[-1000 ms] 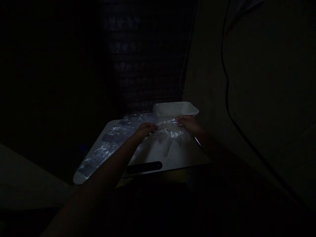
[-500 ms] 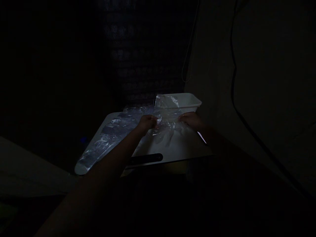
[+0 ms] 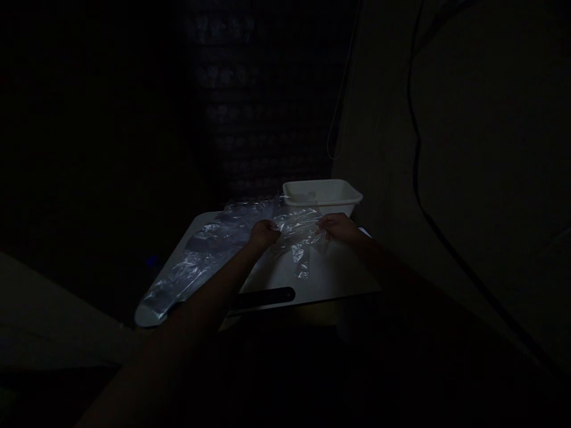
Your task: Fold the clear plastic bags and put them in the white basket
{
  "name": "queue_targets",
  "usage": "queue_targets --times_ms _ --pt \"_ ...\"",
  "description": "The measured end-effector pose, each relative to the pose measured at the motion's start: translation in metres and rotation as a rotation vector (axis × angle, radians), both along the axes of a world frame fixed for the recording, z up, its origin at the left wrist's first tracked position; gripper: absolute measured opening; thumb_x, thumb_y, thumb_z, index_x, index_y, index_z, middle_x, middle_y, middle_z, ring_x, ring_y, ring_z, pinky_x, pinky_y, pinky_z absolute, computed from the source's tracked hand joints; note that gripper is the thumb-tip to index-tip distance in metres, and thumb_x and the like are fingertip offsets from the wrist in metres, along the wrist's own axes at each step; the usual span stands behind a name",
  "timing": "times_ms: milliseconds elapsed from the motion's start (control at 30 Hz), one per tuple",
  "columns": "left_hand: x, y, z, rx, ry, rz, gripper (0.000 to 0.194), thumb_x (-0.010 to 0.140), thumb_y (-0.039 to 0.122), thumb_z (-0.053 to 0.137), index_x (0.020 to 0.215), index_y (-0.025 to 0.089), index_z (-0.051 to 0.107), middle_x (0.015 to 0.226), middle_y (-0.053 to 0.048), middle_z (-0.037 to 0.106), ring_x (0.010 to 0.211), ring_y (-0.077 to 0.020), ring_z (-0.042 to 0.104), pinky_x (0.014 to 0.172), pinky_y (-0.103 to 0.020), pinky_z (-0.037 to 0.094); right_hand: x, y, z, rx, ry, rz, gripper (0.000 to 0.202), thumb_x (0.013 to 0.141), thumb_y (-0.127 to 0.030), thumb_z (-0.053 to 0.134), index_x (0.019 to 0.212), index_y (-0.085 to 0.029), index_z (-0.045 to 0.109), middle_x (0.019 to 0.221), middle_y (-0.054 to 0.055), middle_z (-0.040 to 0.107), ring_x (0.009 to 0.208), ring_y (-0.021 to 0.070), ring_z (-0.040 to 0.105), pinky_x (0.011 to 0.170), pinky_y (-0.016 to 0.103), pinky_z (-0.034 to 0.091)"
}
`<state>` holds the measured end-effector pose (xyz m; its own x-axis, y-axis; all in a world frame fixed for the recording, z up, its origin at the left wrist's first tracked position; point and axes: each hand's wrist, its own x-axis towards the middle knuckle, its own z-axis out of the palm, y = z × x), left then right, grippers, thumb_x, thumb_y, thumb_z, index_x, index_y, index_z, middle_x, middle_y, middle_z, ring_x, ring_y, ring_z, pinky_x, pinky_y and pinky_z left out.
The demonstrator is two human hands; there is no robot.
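Fingers (image 3: 275,228) of the left hand (image 3: 263,233) pinch the near-left edge of a clear, crinkled plastic piece (image 3: 300,223), at the centre of the frame. The right hand (image 3: 338,227), just right of centre, pinches its opposite edge, so the plastic spans the gap between the two hands, above a pale surface (image 3: 330,273).

Compared with half a second ago, the plastic has changed shape. Then its upper part stood up tall across the left side of the white tub (image 3: 342,193) behind it; now that part sits lower, and more of the tub's rim shows. A narrow, shiny strip of the plastic now hangs below the hands, toward the surface. Both hands remain on the plastic, about as far apart as they were.

To the left of centre, a spread of more clear plastic (image 3: 196,255) covers much of the surface, as it did before. A dark slot-shaped strip (image 3: 267,295) lies along the near edge, lower centre. On the right side of the frame, a black cable (image 3: 416,160) runs down a dim wall (image 3: 482,148). The room is very dark.
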<state>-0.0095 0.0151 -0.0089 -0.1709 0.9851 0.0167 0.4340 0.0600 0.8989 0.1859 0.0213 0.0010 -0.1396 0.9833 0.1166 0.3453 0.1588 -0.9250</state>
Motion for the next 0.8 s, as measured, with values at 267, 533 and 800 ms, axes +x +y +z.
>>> queue_targets --times_ms 267,533,800 --pt "-0.003 0.001 -0.005 0.083 -0.207 -0.131 0.010 0.053 0.013 0.053 0.046 0.014 0.045 0.045 0.005 0.045 0.044 -0.0054 0.044 0.048 -0.019 0.037 0.008 0.004 -0.005 -0.111 0.130 -0.028 0.011 0.052 -0.018 0.061 0.060 -0.014 0.055 0.039 -0.007 0.047 0.030 0.0026 0.036 0.031 0.015 0.025" --pt "-0.002 0.001 0.001 0.023 0.168 0.058 0.029 0.054 0.043 0.053 0.046 0.015 0.046 0.045 0.000 0.048 0.047 -0.0126 0.048 0.045 -0.022 0.034 0.000 -0.006 0.005 -0.212 0.384 0.203 0.013 0.055 -0.023 0.062 0.065 -0.016 0.058 0.076 0.003 0.061 0.068 0.0108 0.056 0.054 0.020 0.043" --pt "-0.004 -0.006 0.011 0.196 0.421 0.086 0.016 0.060 0.019 0.046 0.068 0.013 0.059 0.059 0.000 0.055 0.059 -0.0120 0.051 0.053 -0.019 0.034 0.001 -0.009 0.015 -0.104 0.376 0.242 0.015 0.050 -0.026 0.064 0.060 -0.016 0.060 0.076 0.002 0.062 0.074 0.0123 0.055 0.075 0.028 0.039"
